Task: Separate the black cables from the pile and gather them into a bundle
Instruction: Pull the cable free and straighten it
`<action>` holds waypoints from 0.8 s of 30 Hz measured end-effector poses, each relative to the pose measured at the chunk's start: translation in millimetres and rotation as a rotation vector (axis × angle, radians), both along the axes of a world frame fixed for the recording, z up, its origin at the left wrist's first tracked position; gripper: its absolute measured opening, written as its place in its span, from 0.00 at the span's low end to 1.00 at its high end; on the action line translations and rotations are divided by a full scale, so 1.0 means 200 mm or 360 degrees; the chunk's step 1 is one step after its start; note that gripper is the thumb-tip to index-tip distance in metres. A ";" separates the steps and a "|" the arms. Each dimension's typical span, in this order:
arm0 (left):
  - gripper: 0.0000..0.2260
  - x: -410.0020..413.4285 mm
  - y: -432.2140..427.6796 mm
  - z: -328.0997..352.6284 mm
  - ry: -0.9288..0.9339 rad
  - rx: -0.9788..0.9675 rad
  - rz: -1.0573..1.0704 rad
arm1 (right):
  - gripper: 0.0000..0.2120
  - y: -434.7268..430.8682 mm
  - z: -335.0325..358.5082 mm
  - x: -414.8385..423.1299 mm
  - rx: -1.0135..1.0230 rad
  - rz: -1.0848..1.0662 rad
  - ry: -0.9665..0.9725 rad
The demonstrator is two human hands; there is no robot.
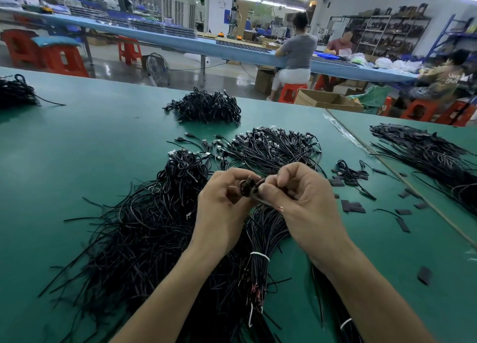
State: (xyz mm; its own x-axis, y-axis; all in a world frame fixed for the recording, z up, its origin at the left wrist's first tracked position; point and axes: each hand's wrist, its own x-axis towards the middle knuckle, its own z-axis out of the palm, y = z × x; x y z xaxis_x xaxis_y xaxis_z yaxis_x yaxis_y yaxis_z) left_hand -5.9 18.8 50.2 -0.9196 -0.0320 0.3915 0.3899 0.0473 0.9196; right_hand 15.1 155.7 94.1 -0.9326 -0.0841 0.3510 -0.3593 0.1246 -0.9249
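My left hand (222, 203) and my right hand (299, 198) meet above the green table (77, 141), both pinching the looped top end of a bunch of black cables (249, 187). That bunch hangs down between my wrists as a bundle (260, 229) tied with a white band (259, 255). To the left spreads a large loose pile of black cables (144, 229). Just beyond my hands lies a heap of cables with plug ends (273, 146).
A bundled heap (206, 107) sits farther back, another at the far left edge (15, 92), and a long pile on the right (428, 157). Small black strips (402, 224) are scattered right of my hands. People sit at a blue bench behind.
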 end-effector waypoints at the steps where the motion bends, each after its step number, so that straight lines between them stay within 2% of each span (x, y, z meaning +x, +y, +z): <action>1: 0.07 0.00 0.00 -0.01 -0.0003 0.0077 -0.0009 | 0.15 0.00 -0.01 0.00 -0.0046 0.0006 -0.0028; 5: 0.13 -0.01 0.00 0.01 -0.0066 0.0313 -0.0172 | 0.16 0.00 -0.05 -0.01 -0.0073 -0.0002 -0.0147; 7: 0.16 -0.01 0.00 0.02 -0.0138 0.0529 -0.0286 | 0.15 0.02 -0.07 -0.02 -0.0044 -0.0035 -0.0208; 9: 0.15 0.00 -0.01 0.03 -0.0188 0.0743 -0.0461 | 0.15 0.03 -0.09 -0.02 -0.0067 -0.0046 -0.0271; 10: 0.14 0.01 -0.01 0.04 -0.0174 0.0754 -0.0511 | 0.16 0.04 -0.09 -0.02 -0.0093 -0.0031 -0.0298; 13: 0.05 0.03 0.00 0.04 -0.0062 0.0593 -0.0590 | 0.17 0.06 -0.09 -0.04 -0.0171 -0.0008 -0.0316; 17: 0.13 0.02 0.04 -0.02 0.0041 -0.0014 -0.0151 | 0.18 0.08 -0.08 -0.06 -0.0129 -0.0156 -0.0189; 18: 0.14 0.02 0.04 -0.02 0.0045 -0.0076 -0.0054 | 0.18 0.08 -0.08 -0.05 -0.0133 -0.0164 -0.0161; 21: 0.17 0.02 0.03 -0.03 -0.0005 -0.0042 -0.0117 | 0.19 0.09 -0.08 -0.04 -0.0183 -0.0156 -0.0119; 24: 0.13 0.02 0.03 -0.03 -0.0128 0.0010 -0.0198 | 0.18 0.07 -0.08 -0.04 -0.0235 -0.0086 -0.0117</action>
